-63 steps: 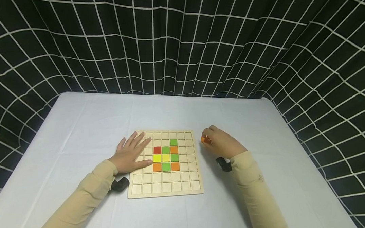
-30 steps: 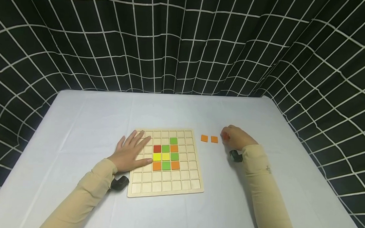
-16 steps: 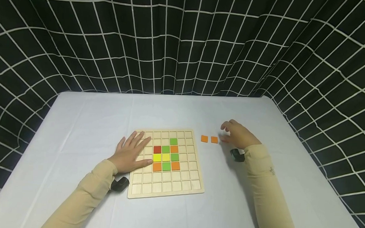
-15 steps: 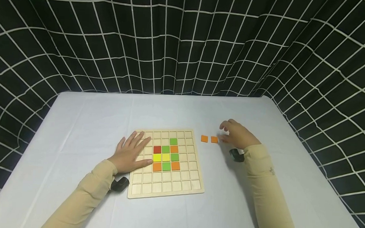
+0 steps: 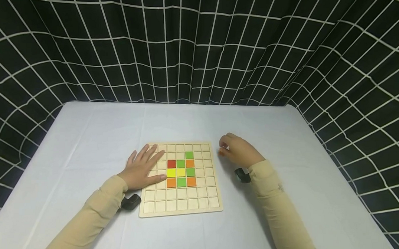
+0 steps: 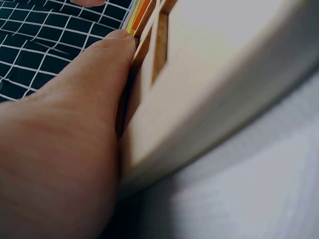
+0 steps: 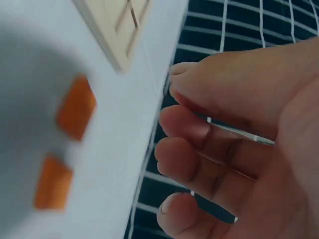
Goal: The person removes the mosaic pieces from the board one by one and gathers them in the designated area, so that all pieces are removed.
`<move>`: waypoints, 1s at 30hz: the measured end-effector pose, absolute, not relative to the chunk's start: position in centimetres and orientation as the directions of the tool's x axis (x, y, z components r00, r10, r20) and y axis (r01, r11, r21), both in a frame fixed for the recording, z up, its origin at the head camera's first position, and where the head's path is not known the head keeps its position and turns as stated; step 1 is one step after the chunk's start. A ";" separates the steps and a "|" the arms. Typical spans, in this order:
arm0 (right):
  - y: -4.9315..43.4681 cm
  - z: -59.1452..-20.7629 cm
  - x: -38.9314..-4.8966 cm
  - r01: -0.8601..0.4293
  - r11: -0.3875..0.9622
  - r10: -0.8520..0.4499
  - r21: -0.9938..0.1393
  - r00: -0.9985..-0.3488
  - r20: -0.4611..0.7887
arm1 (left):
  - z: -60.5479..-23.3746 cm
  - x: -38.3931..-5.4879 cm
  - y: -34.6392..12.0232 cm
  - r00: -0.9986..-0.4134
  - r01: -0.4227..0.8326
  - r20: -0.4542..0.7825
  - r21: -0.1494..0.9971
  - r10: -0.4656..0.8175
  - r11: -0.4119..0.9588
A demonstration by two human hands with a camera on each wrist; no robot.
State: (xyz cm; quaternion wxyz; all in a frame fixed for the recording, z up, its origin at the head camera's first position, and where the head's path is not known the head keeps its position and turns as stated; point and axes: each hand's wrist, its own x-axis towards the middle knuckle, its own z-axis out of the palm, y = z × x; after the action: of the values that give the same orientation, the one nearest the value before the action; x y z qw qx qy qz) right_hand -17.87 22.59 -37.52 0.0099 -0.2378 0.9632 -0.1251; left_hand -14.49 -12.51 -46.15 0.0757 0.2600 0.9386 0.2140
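- Head view: dark cloth (image 5: 205, 28), white grid lines, standing behind and along both sides of the table.
- Table (image 5: 116, 124), one, white-covered.
- Wooden board (image 5: 182, 204), one, flat on the table in front of the person; seven squares by seven. Sides look about equal, so a long axis cannot be told; the near edge slants slightly, its right end farther from the person.
- Sleeves, two, tan: left sleeve (image 5: 90, 209), right sleeve (image 5: 279, 206).
- Left hand (image 5: 138, 172), fingers spread and straight, resting flat on the board's left side, thumb tip beside a yellow tile.
- Right hand (image 5: 241, 151), just right of the board's far corner; fingers loosely bent, nothing seen between them in the right wrist view.
- Black wrist devices, two, one per wrist (image 5: 131, 202).
- Tiles set in the board, ten: four green tiles (image 5: 181, 182), three orange tiles (image 5: 191, 181), two yellow tiles (image 5: 171, 172), one red tile (image 5: 171, 163). Nine form a three-by-three block; one green extends its right column, long axis running away from the person.
- Loose orange tiles (image 7: 77, 107), two, flat on the table, near each other but apart, in line outward from the board.
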 end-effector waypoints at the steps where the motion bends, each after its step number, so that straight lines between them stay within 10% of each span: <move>1: 22.1 -37.7 -17.8 -0.466 0.851 -0.471 -0.244 -0.881 0.041 | -46.1 -14.4 -12.5 -0.854 0.456 -0.027 0.444 0.520 0.771; 30: 15.7 -40.5 -17.4 -0.467 0.756 -0.573 -0.458 -0.811 -0.119 | -44.7 -14.2 -12.3 -0.855 0.436 -0.058 0.456 0.515 0.776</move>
State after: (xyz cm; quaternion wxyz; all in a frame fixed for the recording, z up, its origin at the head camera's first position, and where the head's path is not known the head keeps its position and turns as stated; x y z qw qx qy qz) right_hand -17.37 15.73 -40.51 0.1272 -0.2803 0.9284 -0.2083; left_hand -14.15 -12.27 -44.74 0.0899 0.2536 0.9380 0.2187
